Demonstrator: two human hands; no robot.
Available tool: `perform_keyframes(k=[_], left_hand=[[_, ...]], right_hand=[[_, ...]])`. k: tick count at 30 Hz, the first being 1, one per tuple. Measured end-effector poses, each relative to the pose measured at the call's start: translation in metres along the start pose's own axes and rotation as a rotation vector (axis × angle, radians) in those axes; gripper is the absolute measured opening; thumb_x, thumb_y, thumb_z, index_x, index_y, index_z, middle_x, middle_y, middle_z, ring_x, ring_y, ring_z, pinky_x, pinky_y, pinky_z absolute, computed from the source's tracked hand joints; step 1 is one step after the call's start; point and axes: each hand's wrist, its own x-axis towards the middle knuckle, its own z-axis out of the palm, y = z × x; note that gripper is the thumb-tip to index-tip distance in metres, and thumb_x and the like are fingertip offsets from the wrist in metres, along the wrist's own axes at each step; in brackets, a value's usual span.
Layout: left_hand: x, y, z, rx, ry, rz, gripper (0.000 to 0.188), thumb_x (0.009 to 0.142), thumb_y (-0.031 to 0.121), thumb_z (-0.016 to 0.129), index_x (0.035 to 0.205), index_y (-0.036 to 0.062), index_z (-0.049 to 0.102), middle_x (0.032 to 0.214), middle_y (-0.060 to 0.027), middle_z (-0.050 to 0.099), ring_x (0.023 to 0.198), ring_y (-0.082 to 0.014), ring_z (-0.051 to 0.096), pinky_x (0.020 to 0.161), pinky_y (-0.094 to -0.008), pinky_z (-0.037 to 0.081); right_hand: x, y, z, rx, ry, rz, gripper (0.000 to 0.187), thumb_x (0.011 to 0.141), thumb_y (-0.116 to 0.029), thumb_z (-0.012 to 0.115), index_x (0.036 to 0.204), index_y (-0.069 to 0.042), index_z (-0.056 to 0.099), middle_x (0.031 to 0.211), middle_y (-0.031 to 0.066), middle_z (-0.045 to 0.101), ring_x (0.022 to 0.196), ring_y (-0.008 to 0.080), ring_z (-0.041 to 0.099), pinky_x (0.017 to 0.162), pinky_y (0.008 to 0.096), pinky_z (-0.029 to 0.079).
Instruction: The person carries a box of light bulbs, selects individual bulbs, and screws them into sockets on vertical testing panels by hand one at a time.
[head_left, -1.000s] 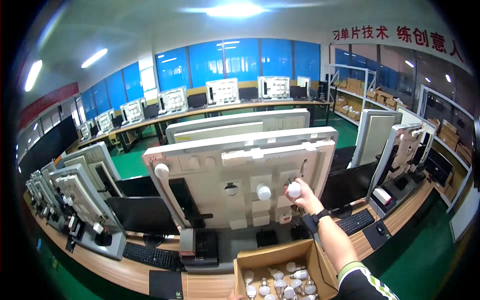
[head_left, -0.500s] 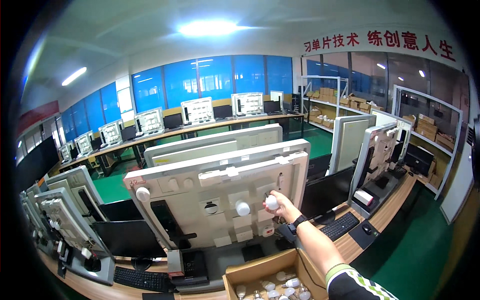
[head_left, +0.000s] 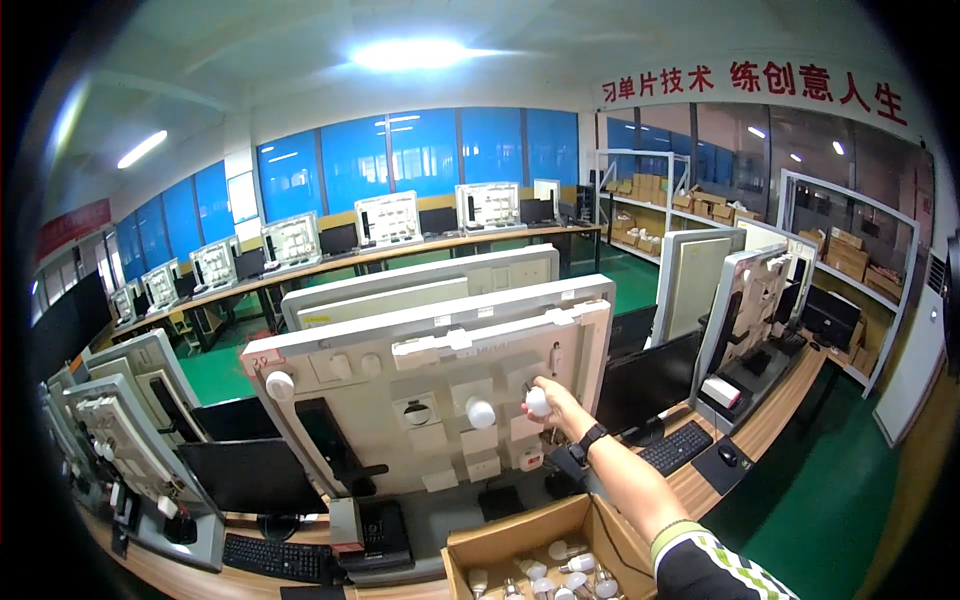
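My right hand (head_left: 556,406) reaches to the right side of an upright white training board (head_left: 350,400). Its fingers are closed around a round white light bulb (head_left: 538,402), held against the board's face; the bulb's base is hidden. Left of it, another white bulb (head_left: 480,413) sticks out from the board. A white round fixture (head_left: 280,386) is at the board's upper left, and a long white fitting (head_left: 500,333) runs along the top. Below my right forearm, an open cardboard box (head_left: 462,555) holds several loose bulbs (head_left: 577,564). My left hand is out of view.
Black monitors (head_left: 245,480) and keyboards (head_left: 676,446) stand on the wooden desk on both sides. More boards (head_left: 745,320) rise to the right, left and behind. A small box (head_left: 347,525) stands beside a black device (head_left: 383,535). Shelves with cartons (head_left: 845,262) are at the far right.
The whole view has shifted slightly, with the scene a little further left and the box slightly higher. My right hand stays on the bulb at the same spot of the board.
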Motion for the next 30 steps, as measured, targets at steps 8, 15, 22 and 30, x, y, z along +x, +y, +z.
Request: perform_keyframes(k=[8, 15, 22, 30], left_hand=[[0.013, -0.011, -0.01, -0.171, 0.008, -0.099, 0.036, 0.092, 0.03, 0.061, 0.118, 0.0052, 0.061, 0.109, -0.0059, 0.062, 0.1, -0.019, 0.056, 0.087, -0.0308, 0.047], [0.025, -0.038, -0.021, -0.129, 0.005, 0.107, 0.03, 0.092, 0.026, 0.061, 0.112, 0.0043, 0.064, 0.101, -0.0081, 0.065, 0.091, -0.0196, 0.061, 0.08, -0.0332, 0.051], [0.016, 0.001, 0.002, -0.16, 0.04, -0.068, 0.027, 0.089, 0.019, 0.062, 0.11, 0.0038, 0.062, 0.099, -0.0095, 0.065, 0.088, -0.0218, 0.06, 0.078, -0.0331, 0.05], [-0.032, 0.018, 0.01, -0.127, 0.056, 0.102, 0.03, 0.094, 0.018, 0.058, 0.122, 0.0061, 0.062, 0.122, -0.0087, 0.059, 0.112, -0.0185, 0.054, 0.095, -0.0316, 0.044]], right_hand=[[-0.008, -0.001, -0.007, 0.344, -0.197, 0.129, 0.035, 0.093, -0.034, 0.056, 0.111, -0.004, 0.048, 0.09, 0.0172, 0.062, 0.08, 0.0325, 0.065, 0.066, 0.0404, 0.061], [-0.013, -0.012, -0.008, 0.514, -0.287, 0.423, 0.035, 0.091, -0.027, 0.062, 0.107, 0.001, 0.047, 0.088, 0.0144, 0.058, 0.076, 0.0261, 0.062, 0.057, 0.0313, 0.058], [-0.001, -0.02, -0.014, 0.328, -0.144, 0.398, 0.03, 0.088, -0.024, 0.062, 0.1, -0.001, 0.048, 0.083, 0.0144, 0.058, 0.069, 0.0253, 0.06, 0.049, 0.0299, 0.053], [-0.04, -0.032, 0.037, -1.223, 0.186, -0.255, 0.04, 0.076, -0.03, 0.066, 0.085, 0.009, 0.065, 0.084, 0.0236, 0.069, 0.076, 0.0334, 0.069, 0.056, 0.0417, 0.058]])
